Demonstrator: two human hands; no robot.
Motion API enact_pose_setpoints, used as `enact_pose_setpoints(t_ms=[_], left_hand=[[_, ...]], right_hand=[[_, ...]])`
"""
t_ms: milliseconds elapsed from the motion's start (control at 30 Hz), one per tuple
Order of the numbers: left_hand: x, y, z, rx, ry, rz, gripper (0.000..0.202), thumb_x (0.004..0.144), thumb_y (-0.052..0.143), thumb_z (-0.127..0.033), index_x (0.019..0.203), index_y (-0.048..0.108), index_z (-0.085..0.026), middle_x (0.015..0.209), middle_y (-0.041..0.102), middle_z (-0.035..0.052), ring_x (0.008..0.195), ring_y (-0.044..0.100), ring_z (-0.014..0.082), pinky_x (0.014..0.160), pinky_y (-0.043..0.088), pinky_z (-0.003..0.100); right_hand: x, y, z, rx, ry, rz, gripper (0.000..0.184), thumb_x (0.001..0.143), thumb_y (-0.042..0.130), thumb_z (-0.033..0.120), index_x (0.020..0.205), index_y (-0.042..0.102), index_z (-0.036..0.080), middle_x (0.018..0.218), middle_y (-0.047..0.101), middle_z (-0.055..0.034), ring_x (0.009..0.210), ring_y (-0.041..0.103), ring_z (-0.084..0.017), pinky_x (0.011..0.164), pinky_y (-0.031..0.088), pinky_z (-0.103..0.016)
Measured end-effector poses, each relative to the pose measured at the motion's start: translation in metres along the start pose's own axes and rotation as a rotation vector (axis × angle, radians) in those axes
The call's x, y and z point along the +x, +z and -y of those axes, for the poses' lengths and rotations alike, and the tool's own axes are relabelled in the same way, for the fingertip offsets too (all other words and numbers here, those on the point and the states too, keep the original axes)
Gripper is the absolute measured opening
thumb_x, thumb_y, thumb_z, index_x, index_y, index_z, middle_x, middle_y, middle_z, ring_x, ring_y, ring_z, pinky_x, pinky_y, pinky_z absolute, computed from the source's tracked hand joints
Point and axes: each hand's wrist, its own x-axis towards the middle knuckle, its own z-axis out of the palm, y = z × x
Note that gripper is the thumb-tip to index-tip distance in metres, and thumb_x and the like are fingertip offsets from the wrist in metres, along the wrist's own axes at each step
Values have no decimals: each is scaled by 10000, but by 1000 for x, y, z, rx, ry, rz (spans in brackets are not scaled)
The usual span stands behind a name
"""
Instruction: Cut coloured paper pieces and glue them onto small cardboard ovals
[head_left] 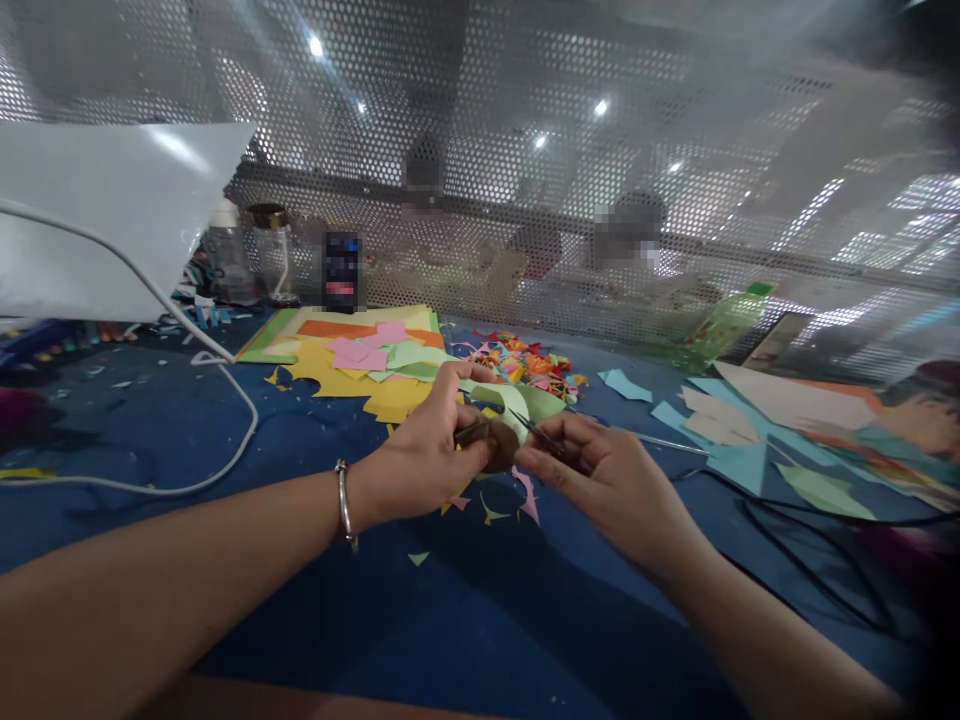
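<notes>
My left hand (431, 445) is closed in a pinch on a small brown paper piece (501, 447), with a curl of light green paper (517, 402) rising behind it. A silver bangle (344, 503) sits on my left wrist. My right hand (600, 480) is closed around small scissors (538, 433), whose blades point left and meet the brown piece. Both hands hover just above the blue table (465, 620), near its middle.
Stacked coloured paper sheets (352, 355) and a heap of small scraps (525, 365) lie behind the hands. Blue and peach offcuts (735, 425) spread at right beside black cables (810, 560). A white cable (225, 460) loops at left. Jars (270, 255) stand before a perforated metal screen (570, 200).
</notes>
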Motion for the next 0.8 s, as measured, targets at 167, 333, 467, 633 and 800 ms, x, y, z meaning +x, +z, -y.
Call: enact_pose_setpoints(t_ms=[167, 333, 467, 633, 800], left_hand=[[-4, 5, -9, -25, -132, 8, 606, 774, 649, -158, 1264, 304, -249, 756, 618, -24, 613, 608, 137, 487, 420, 205], [-7, 17, -14, -238, -321, -203, 607, 712, 765, -249, 1178, 376, -252, 865, 636, 14, 739, 632, 167, 500, 439, 212], [-10, 22, -10, -272, -248, -258, 527, 741, 758, -288, 1060, 339, -260, 854, 666, 7, 710, 636, 159, 485, 418, 208], [-6, 14, -2, -165, -16, -235, 433, 811, 696, -231, 1002, 309, -248, 827, 669, -9, 722, 660, 138, 573, 470, 235], [-2, 6, -3, -139, 51, -210, 407, 841, 656, -173, 1023, 298, -237, 862, 691, 6, 772, 694, 147, 675, 513, 263]], right_hand=[[1, 5, 1, 42, -21, -9, 270, 759, 708, 471, 765, 650, 207, 658, 562, 1, 604, 499, -151, 572, 420, -279], [-3, 3, 4, 167, -24, -76, 206, 785, 707, 405, 842, 680, 209, 724, 614, -17, 640, 533, -150, 601, 453, -281], [-4, 5, 4, 232, -28, -83, 225, 796, 710, 415, 871, 668, 207, 772, 649, -35, 703, 577, -175, 648, 477, -300], [-3, 5, 0, 214, -6, -51, 325, 821, 676, 526, 852, 657, 203, 693, 551, -6, 616, 488, -137, 543, 395, -260], [-4, 3, -1, 390, 99, -23, 500, 854, 545, 674, 850, 631, 181, 589, 362, 53, 479, 269, -85, 432, 184, -243]])
